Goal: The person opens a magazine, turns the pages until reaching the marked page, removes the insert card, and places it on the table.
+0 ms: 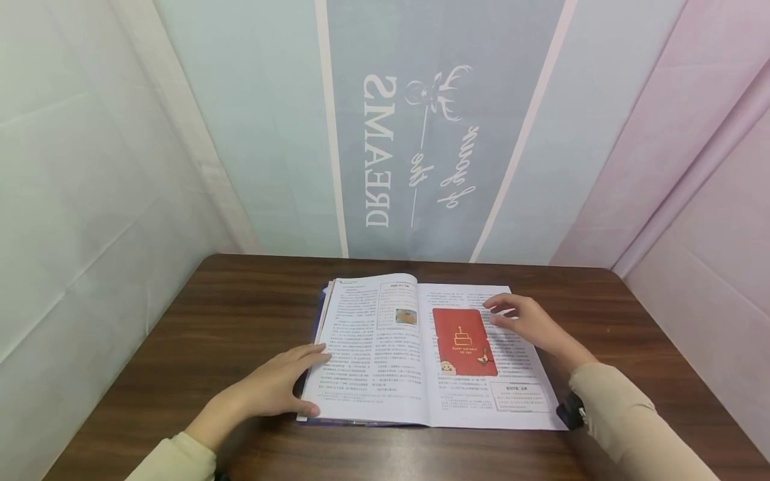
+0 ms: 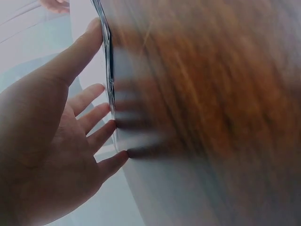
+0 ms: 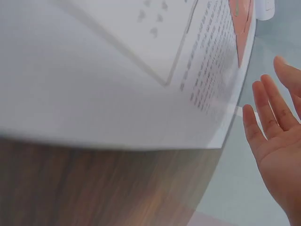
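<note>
An open magazine point(image 1: 400, 374) lies on the table, its pages full of small print. On its right page is a red card point(image 1: 460, 341) with a gold cake drawing and rounded corners. My left hand point(image 1: 279, 381) rests at the magazine's left edge, thumb near the lower left corner; in the left wrist view its spread fingertips point(image 2: 109, 107) meet the page edge. Beside the card's upper right corner is my right hand point(image 1: 529, 324), fingers loosely bent and holding nothing. In the right wrist view those fingers point(image 3: 268, 110) look raised off the page.
The dark wood table point(image 1: 240, 300) extends around the magazine on every side. Behind it hangs a grey-blue cloth point(image 1: 421, 167) with white lettering, and pale cloth walls point(image 1: 90, 167) stand left and right. A black wrist device point(image 1: 571, 411) sits at the right sleeve.
</note>
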`<state>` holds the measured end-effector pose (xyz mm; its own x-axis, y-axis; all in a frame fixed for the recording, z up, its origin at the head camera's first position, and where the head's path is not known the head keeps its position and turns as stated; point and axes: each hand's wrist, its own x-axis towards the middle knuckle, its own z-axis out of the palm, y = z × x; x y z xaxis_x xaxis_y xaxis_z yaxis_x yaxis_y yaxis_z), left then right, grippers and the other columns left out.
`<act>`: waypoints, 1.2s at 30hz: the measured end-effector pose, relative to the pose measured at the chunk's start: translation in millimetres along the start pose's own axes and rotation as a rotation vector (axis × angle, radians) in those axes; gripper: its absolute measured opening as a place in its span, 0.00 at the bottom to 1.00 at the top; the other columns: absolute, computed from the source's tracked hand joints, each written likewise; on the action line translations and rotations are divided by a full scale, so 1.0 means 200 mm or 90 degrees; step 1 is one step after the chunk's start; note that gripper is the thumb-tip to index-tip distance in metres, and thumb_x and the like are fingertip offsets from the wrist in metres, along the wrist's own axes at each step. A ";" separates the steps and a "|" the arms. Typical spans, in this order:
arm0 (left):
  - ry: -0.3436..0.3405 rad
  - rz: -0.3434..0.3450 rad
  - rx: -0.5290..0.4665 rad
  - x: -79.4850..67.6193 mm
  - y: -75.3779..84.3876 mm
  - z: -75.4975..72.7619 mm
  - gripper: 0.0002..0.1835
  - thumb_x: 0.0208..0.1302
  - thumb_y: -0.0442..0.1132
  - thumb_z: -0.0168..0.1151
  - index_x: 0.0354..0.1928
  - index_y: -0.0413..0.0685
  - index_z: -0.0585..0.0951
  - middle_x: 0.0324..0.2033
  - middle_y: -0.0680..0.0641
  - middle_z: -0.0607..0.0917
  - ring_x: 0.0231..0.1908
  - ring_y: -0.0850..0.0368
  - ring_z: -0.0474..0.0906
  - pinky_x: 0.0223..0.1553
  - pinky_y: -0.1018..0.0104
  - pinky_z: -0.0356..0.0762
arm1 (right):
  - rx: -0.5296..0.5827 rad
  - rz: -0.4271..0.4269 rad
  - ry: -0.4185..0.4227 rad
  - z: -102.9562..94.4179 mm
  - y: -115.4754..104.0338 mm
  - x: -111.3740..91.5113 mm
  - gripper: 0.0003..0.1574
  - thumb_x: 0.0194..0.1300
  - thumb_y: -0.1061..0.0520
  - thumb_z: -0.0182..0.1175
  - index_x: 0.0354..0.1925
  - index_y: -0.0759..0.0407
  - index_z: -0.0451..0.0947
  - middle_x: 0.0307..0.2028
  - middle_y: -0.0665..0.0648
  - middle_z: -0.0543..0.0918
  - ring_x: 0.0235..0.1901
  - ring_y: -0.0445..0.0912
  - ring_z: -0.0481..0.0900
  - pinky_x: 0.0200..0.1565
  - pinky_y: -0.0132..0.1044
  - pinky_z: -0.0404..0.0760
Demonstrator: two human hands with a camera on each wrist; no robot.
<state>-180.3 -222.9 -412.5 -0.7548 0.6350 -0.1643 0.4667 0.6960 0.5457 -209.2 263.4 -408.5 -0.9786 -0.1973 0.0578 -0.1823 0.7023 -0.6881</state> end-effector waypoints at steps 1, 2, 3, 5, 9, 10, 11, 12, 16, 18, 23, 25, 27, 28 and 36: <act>0.000 -0.001 -0.003 0.00 0.00 0.00 0.47 0.50 0.59 0.76 0.69 0.46 0.71 0.71 0.40 0.64 0.69 0.35 0.59 0.65 0.35 0.60 | 0.004 -0.002 -0.005 0.01 0.01 0.02 0.20 0.63 0.65 0.66 0.54 0.65 0.80 0.50 0.64 0.82 0.50 0.60 0.80 0.50 0.53 0.81; -0.001 -0.002 -0.005 0.00 0.00 0.00 0.47 0.50 0.59 0.75 0.69 0.46 0.71 0.71 0.40 0.64 0.69 0.34 0.59 0.65 0.34 0.59 | 0.006 0.000 -0.009 0.02 0.01 0.03 0.20 0.63 0.65 0.67 0.53 0.65 0.80 0.51 0.64 0.82 0.50 0.59 0.79 0.50 0.52 0.81; -0.001 -0.004 -0.008 0.00 0.00 0.00 0.47 0.50 0.59 0.75 0.69 0.46 0.71 0.72 0.40 0.64 0.69 0.34 0.59 0.65 0.34 0.59 | 0.008 0.001 -0.015 0.03 0.02 0.05 0.19 0.63 0.65 0.67 0.53 0.65 0.80 0.51 0.63 0.82 0.50 0.59 0.79 0.51 0.51 0.81; -0.002 -0.005 -0.011 0.00 0.00 0.00 0.47 0.50 0.59 0.75 0.69 0.46 0.70 0.72 0.40 0.64 0.69 0.34 0.58 0.65 0.34 0.59 | 0.015 0.001 -0.024 0.04 0.02 0.07 0.20 0.63 0.63 0.68 0.53 0.65 0.80 0.51 0.64 0.82 0.50 0.59 0.79 0.51 0.51 0.81; 0.001 0.000 -0.015 0.00 0.01 0.00 0.46 0.50 0.58 0.76 0.69 0.46 0.70 0.72 0.40 0.64 0.69 0.34 0.58 0.65 0.34 0.58 | 0.020 0.012 -0.039 0.07 0.04 0.12 0.21 0.62 0.61 0.69 0.53 0.64 0.80 0.50 0.62 0.82 0.49 0.57 0.77 0.52 0.52 0.80; 0.002 0.002 -0.015 0.00 0.01 0.00 0.46 0.50 0.57 0.76 0.69 0.45 0.70 0.72 0.40 0.64 0.69 0.34 0.58 0.65 0.34 0.58 | 0.020 0.016 -0.043 0.07 0.04 0.13 0.21 0.62 0.60 0.69 0.53 0.64 0.80 0.49 0.62 0.82 0.48 0.57 0.77 0.52 0.51 0.79; 0.002 0.005 -0.015 0.00 0.02 0.00 0.46 0.50 0.57 0.76 0.69 0.45 0.70 0.72 0.39 0.64 0.69 0.34 0.58 0.65 0.34 0.58 | 0.018 0.022 -0.046 0.08 0.04 0.14 0.21 0.62 0.59 0.70 0.53 0.64 0.80 0.49 0.62 0.82 0.48 0.56 0.76 0.52 0.51 0.79; 0.003 0.009 -0.014 0.00 0.02 0.00 0.46 0.50 0.56 0.76 0.69 0.45 0.70 0.72 0.39 0.64 0.69 0.33 0.58 0.65 0.33 0.58 | 0.015 0.028 -0.050 0.08 0.04 0.15 0.22 0.61 0.59 0.70 0.53 0.63 0.80 0.48 0.61 0.82 0.47 0.55 0.76 0.51 0.50 0.79; 0.005 0.015 -0.011 0.00 0.02 0.00 0.46 0.51 0.57 0.75 0.69 0.44 0.70 0.71 0.38 0.64 0.69 0.33 0.59 0.65 0.33 0.58 | -0.010 0.046 -0.053 0.10 0.04 0.17 0.26 0.59 0.57 0.72 0.54 0.64 0.79 0.48 0.62 0.80 0.46 0.54 0.74 0.49 0.47 0.78; 0.007 0.016 -0.011 0.00 0.02 0.00 0.46 0.50 0.57 0.75 0.69 0.44 0.70 0.71 0.38 0.64 0.69 0.33 0.59 0.64 0.33 0.58 | -0.030 0.056 -0.049 0.11 0.04 0.18 0.28 0.57 0.55 0.74 0.54 0.65 0.78 0.47 0.63 0.79 0.45 0.54 0.73 0.48 0.47 0.77; 0.004 0.010 -0.018 0.00 0.02 0.00 0.46 0.50 0.56 0.76 0.69 0.44 0.70 0.71 0.38 0.64 0.69 0.33 0.58 0.65 0.34 0.57 | -0.052 0.083 -0.046 0.12 0.03 0.18 0.30 0.56 0.53 0.75 0.52 0.67 0.79 0.49 0.65 0.77 0.47 0.56 0.73 0.51 0.52 0.77; 0.003 0.006 -0.022 0.00 0.02 0.01 0.46 0.50 0.56 0.76 0.69 0.44 0.70 0.72 0.38 0.64 0.70 0.34 0.57 0.66 0.34 0.57 | -0.051 0.089 -0.047 0.13 0.04 0.17 0.29 0.56 0.53 0.75 0.51 0.67 0.79 0.50 0.66 0.76 0.47 0.57 0.73 0.53 0.54 0.77; 0.002 0.003 -0.023 0.00 0.02 0.01 0.46 0.50 0.56 0.76 0.69 0.44 0.70 0.72 0.39 0.63 0.70 0.34 0.57 0.66 0.34 0.57 | -0.052 0.087 -0.045 0.14 0.04 0.17 0.27 0.56 0.53 0.75 0.49 0.66 0.80 0.49 0.65 0.76 0.47 0.57 0.73 0.52 0.53 0.77; 0.003 0.002 -0.022 0.00 0.01 0.01 0.46 0.50 0.56 0.76 0.69 0.44 0.70 0.72 0.39 0.63 0.70 0.35 0.57 0.66 0.34 0.57 | -0.055 0.085 -0.044 0.14 0.04 0.18 0.25 0.56 0.54 0.75 0.48 0.66 0.80 0.49 0.66 0.77 0.47 0.57 0.73 0.52 0.52 0.77; 0.003 -0.001 -0.029 0.00 0.01 0.02 0.46 0.51 0.56 0.76 0.69 0.45 0.70 0.72 0.39 0.63 0.71 0.35 0.56 0.66 0.34 0.56 | -0.079 0.091 -0.051 0.15 0.05 0.19 0.27 0.56 0.52 0.75 0.49 0.66 0.78 0.48 0.65 0.76 0.46 0.56 0.73 0.50 0.50 0.77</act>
<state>-178.2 -221.0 -414.8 -0.7581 0.6319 -0.1613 0.4437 0.6811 0.5824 -245.0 242.0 -435.7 -0.9856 -0.1396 -0.0956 -0.0567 0.8049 -0.5907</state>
